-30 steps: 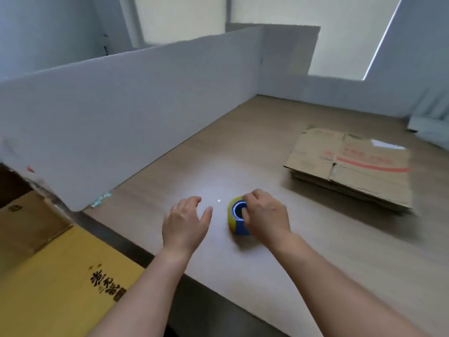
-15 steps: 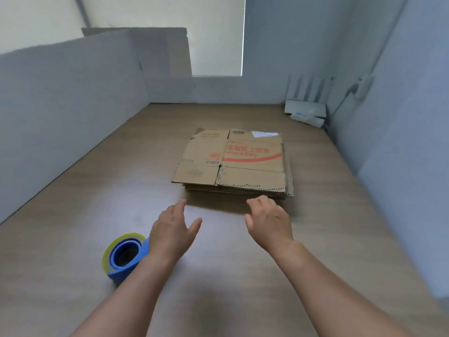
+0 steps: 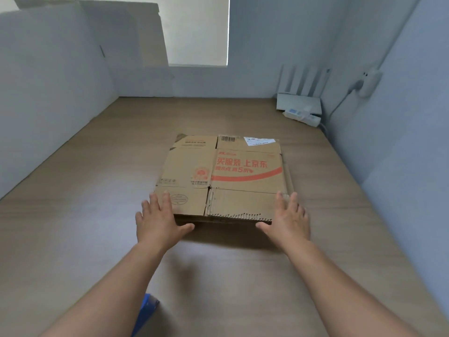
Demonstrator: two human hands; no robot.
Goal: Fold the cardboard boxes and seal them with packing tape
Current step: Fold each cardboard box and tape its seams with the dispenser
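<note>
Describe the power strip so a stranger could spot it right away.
Start at the wooden table and look to its far right corner, past the flattened box. A router with upright antennas sits there; the power strip is the long, low white bar lying flat just in front of it, with no antennas.

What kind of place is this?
Probably a packing desk in an office: a wooden table walled by grey panels, flattened boxes stacked on it, and a power strip in the corner.
</note>
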